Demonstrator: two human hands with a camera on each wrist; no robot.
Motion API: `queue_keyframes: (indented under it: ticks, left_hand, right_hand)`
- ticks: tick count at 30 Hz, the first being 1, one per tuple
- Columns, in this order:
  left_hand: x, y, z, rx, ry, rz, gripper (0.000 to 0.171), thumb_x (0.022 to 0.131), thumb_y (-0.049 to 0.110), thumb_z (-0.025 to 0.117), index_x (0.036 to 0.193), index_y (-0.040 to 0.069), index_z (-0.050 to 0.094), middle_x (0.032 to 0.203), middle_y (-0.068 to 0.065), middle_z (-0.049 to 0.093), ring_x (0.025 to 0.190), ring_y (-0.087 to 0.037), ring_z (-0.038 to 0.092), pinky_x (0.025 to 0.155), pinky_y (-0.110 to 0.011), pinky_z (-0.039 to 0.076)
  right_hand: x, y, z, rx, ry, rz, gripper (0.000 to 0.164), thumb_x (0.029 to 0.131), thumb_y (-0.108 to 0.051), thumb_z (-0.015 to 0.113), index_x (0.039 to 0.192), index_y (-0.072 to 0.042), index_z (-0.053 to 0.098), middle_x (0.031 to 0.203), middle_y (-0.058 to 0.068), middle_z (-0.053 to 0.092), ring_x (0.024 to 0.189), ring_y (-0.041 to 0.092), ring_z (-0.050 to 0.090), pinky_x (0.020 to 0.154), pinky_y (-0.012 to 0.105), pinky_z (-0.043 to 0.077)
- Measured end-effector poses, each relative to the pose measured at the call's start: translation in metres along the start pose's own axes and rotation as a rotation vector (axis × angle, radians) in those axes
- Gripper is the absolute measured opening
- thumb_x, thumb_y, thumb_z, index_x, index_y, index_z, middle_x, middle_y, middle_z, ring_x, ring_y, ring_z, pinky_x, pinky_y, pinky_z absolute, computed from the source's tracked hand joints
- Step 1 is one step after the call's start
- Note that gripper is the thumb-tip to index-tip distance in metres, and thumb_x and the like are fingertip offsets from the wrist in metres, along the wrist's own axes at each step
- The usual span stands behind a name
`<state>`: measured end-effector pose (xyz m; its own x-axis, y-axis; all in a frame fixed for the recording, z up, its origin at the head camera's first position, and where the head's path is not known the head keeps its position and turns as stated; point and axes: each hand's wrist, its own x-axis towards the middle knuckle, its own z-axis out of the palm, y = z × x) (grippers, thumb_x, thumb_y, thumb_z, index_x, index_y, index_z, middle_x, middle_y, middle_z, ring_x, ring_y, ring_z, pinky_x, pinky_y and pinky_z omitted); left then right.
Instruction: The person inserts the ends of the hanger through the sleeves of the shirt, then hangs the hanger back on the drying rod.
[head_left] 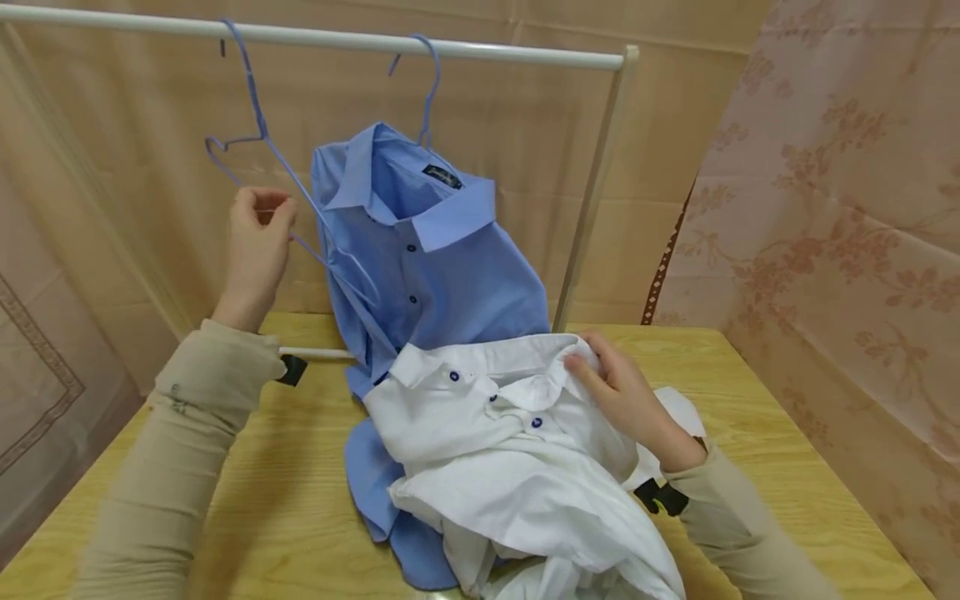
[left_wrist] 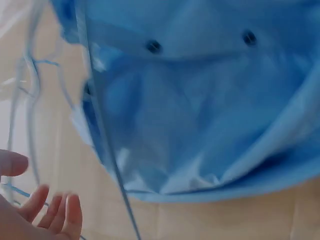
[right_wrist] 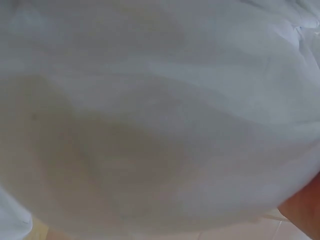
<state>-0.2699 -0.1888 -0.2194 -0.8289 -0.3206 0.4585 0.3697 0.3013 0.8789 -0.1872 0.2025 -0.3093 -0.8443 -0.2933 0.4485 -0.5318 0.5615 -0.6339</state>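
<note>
My left hand [head_left: 258, 237] holds a slim blue clothes hanger [head_left: 288, 162] near its lower corner, fingers curled about the wire. That hanger hooks over a white rail and hangs askew. In the left wrist view the left hand [left_wrist: 42, 215] is blurred, with the wire passing behind its fingers. My right hand [head_left: 626, 396] pinches the collar of a white button shirt [head_left: 517, 467], thumb in front. The shirt droops in folds over the table. In the right wrist view, white cloth [right_wrist: 160, 125] hides most of that hand.
A blue button shirt [head_left: 465, 283] hangs on a second blue hanger [head_left: 431, 96], directly behind the white shirt. The rack's white rail [head_left: 322, 35] spans the back, with a post [head_left: 592, 192] at the right. Below lies a wooden table [head_left: 750, 392], with patterned curtains [head_left: 847, 183] around.
</note>
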Motion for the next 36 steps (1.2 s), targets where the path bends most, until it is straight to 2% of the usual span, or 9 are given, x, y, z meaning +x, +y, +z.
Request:
queue_keyframes:
  ticks: [4,7,11,14,17,20,24,27,36]
  left_hand:
    - [0.021,-0.001,0.004,0.094,0.078,0.003,0.032,0.09,0.025,0.047,0.119,0.014,0.041,0.11,0.01,0.03,0.099,-0.002,0.034,0.08,-0.019,0.032]
    - [0.034,-0.001,0.004,0.124,0.09,0.024,0.039,0.092,0.025,0.042,0.128,0.012,0.035,0.117,0.007,0.028,0.107,-0.004,0.029,0.088,-0.018,0.028]
    - [0.048,0.004,0.003,0.196,0.061,0.062,0.047,0.095,0.027,0.036,0.138,0.009,0.028,0.139,-0.002,0.024,0.129,-0.007,0.019,0.102,-0.014,0.015]
    - [0.055,0.008,0.003,0.226,0.036,0.069,0.05,0.096,0.029,0.033,0.142,0.01,0.023,0.146,-0.005,0.02,0.135,-0.009,0.012,0.106,-0.014,0.009]
    - [0.063,0.011,0.003,0.233,0.047,0.107,0.046,0.096,0.027,0.035,0.137,0.006,0.031,0.139,-0.006,0.032,0.13,-0.01,0.022,0.104,-0.015,0.015]
    - [0.069,0.013,0.002,0.246,0.053,0.124,0.038,0.095,0.024,0.039,0.126,0.002,0.043,0.12,0.001,0.042,0.116,-0.008,0.033,0.098,-0.016,0.023]
    - [0.074,0.023,-0.002,0.32,0.056,0.115,0.035,0.092,0.025,0.046,0.115,0.0,0.054,0.093,0.015,0.041,0.092,0.002,0.04,0.086,-0.016,0.033]
    - [0.077,0.033,-0.003,0.364,0.061,0.124,0.035,0.09,0.027,0.05,0.11,0.001,0.06,0.08,0.019,0.04,0.078,0.006,0.039,0.078,-0.015,0.035]
    - [0.075,0.052,0.002,0.257,0.111,0.185,0.024,0.088,0.024,0.056,0.103,0.007,0.065,0.079,0.021,0.044,0.077,0.007,0.043,0.08,-0.014,0.037]
  right_hand:
    - [-0.001,-0.002,-0.001,0.002,-0.004,-0.006,0.022,0.093,-0.012,0.051,0.113,-0.005,0.055,0.099,0.009,0.061,0.083,0.01,0.051,0.07,0.024,0.042]
    - [-0.002,-0.004,-0.001,0.007,-0.007,-0.018,0.021,0.093,-0.011,0.051,0.113,-0.005,0.055,0.099,0.009,0.061,0.084,0.01,0.052,0.071,0.023,0.042]
    - [-0.003,-0.006,0.001,0.011,-0.006,-0.038,0.02,0.092,-0.009,0.051,0.112,-0.005,0.055,0.097,0.007,0.061,0.083,0.009,0.052,0.07,0.023,0.043]
    - [-0.003,-0.007,0.001,0.01,-0.006,-0.049,0.02,0.092,-0.009,0.051,0.112,-0.005,0.055,0.097,0.007,0.061,0.082,0.009,0.052,0.07,0.023,0.043]
    - [-0.002,-0.007,0.002,0.014,0.0,-0.064,0.02,0.092,-0.008,0.052,0.111,-0.005,0.056,0.097,0.007,0.062,0.083,0.009,0.052,0.072,0.022,0.042]
    - [-0.002,-0.006,0.003,0.015,0.007,-0.08,0.019,0.091,-0.007,0.052,0.11,-0.005,0.056,0.097,0.006,0.062,0.084,0.009,0.052,0.073,0.022,0.042]
    - [-0.003,-0.006,0.005,0.021,-0.013,-0.081,0.019,0.092,-0.008,0.052,0.11,-0.006,0.056,0.097,0.005,0.061,0.084,0.008,0.052,0.071,0.022,0.043]
    - [-0.004,-0.007,0.005,0.032,-0.032,-0.067,0.019,0.092,-0.011,0.052,0.111,-0.007,0.055,0.098,0.004,0.06,0.084,0.008,0.053,0.071,0.021,0.043]
    - [-0.004,-0.011,0.003,0.044,-0.02,-0.086,0.019,0.092,-0.009,0.053,0.11,-0.007,0.055,0.097,0.003,0.06,0.082,0.006,0.052,0.069,0.021,0.043]
